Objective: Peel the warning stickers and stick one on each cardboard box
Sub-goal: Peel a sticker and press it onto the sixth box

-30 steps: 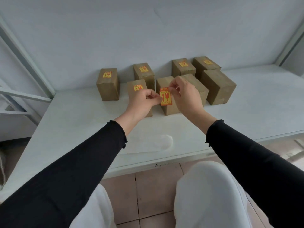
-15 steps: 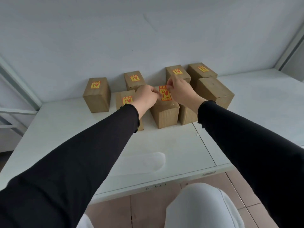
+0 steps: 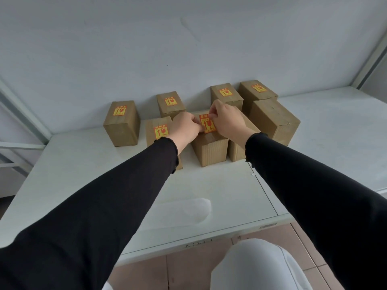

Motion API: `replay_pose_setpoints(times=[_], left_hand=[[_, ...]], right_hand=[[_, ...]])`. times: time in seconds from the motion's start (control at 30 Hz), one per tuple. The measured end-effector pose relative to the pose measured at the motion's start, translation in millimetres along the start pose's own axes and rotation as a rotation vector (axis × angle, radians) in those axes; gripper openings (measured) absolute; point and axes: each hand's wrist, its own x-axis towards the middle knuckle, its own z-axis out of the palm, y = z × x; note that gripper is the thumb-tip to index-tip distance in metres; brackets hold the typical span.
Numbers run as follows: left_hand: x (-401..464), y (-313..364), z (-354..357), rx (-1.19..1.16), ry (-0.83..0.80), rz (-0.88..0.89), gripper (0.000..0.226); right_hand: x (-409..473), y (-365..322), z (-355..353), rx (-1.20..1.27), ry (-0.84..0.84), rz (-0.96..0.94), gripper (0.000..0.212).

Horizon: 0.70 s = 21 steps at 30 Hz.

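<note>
White bench [image 3: 88, 170]: five boxes labelled, sixth sticker [image 3: 207, 124] going onto centre box [image 3: 211, 149] — both hands' grip pinching it; two boxes left bare.

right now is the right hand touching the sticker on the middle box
Touching: the head view shows the right hand with fingertips on the sticker at its top edge.
</note>
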Motion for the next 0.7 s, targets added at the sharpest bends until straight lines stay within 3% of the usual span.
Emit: replay_pose_setpoints(times=[0.27,0.47,0.7], left_hand=[[1,0,4,0.088,0.037,0.032,0.011],[-1,-4,3,0.093,0.086,0.062,0.034],[-4,-8,5,0.141,0.106,0.169,0.028]], right_hand=[[3,-2,7,-0.026,0.011,0.039,0.006],[10,-4,11,-0.076,0.007,0.055,0.006],[18,-8,12,-0.082,0.005,0.1,0.012]])
